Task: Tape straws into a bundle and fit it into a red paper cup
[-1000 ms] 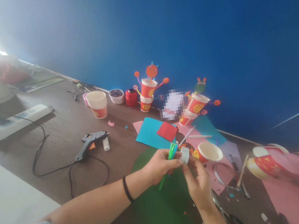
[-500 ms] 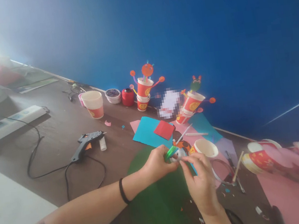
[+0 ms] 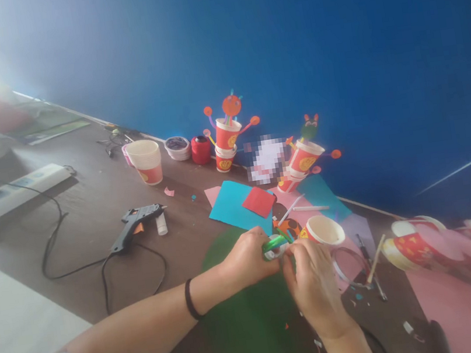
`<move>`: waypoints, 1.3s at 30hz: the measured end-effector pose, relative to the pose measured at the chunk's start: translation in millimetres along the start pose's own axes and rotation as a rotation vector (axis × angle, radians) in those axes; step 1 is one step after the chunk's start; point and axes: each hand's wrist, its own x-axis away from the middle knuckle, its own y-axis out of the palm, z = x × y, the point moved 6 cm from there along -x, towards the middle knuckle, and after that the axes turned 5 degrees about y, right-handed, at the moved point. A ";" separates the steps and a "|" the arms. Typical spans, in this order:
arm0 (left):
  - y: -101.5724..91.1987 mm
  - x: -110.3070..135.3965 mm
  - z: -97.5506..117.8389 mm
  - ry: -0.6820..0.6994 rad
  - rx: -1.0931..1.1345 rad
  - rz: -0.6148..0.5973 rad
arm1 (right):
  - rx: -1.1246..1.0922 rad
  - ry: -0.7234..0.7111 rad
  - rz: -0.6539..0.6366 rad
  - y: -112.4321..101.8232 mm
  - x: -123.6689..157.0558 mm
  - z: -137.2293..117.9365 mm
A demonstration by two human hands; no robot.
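Here's the left hand (image 3: 248, 262) wrapped tight around the green straws (image 3: 274, 244), a white roll (image 3: 269, 255) tucked right against them, all of it between the two hands! The right hand (image 3: 315, 276) meets them from the other side, fingertips drawn in close, but whatever they might pinch is hidden, can't tell. Below the hands, a green sheet (image 3: 248, 322); just past the right fingers, a paper cup (image 3: 327, 231); well left of the left hand, a glue gun (image 3: 136, 222); beyond both, a red square (image 3: 259, 201) lying on blue paper (image 3: 229, 207)
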 end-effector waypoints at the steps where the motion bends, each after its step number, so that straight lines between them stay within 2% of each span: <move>1: 0.1 0.2 -0.5 -0.010 -0.001 -0.001 | -0.002 0.000 -0.006 0.9 0.4 0.5; 7: -1.0 0.5 -8.7 -0.081 0.023 0.032 | -0.060 0.011 -0.019 2.4 2.2 1.3; 12: -3.9 -1.9 -10.6 -0.132 0.049 0.044 | -0.124 0.037 0.106 -5.8 2.2 3.8; 14: -4.8 -2.3 -9.8 -0.138 0.033 0.047 | -0.107 0.031 0.116 -6.0 2.9 4.4; 17: -6.0 -2.2 -6.8 -0.113 -0.027 0.050 | -0.082 0.020 0.104 -4.5 3.9 4.4; 23: -3.2 -1.7 0.7 0.030 -0.088 0.019 | -0.077 0.050 0.077 -2.3 3.8 3.8; 26: -2.4 -1.4 -2.2 0.013 -0.073 0.036 | -0.134 0.068 0.073 0.8 4.6 4.0; 29: -2.6 -1.7 -5.2 -0.009 -0.059 0.048 | -0.192 0.090 0.128 1.0 6.1 6.2; 35: -3.5 -2.5 -9.0 -0.030 -0.018 0.076 | -0.185 0.069 0.177 -1.1 7.4 5.3; 39: -2.7 -2.7 -8.1 -0.002 0.014 0.059 | -0.213 0.110 0.172 1.0 8.9 5.8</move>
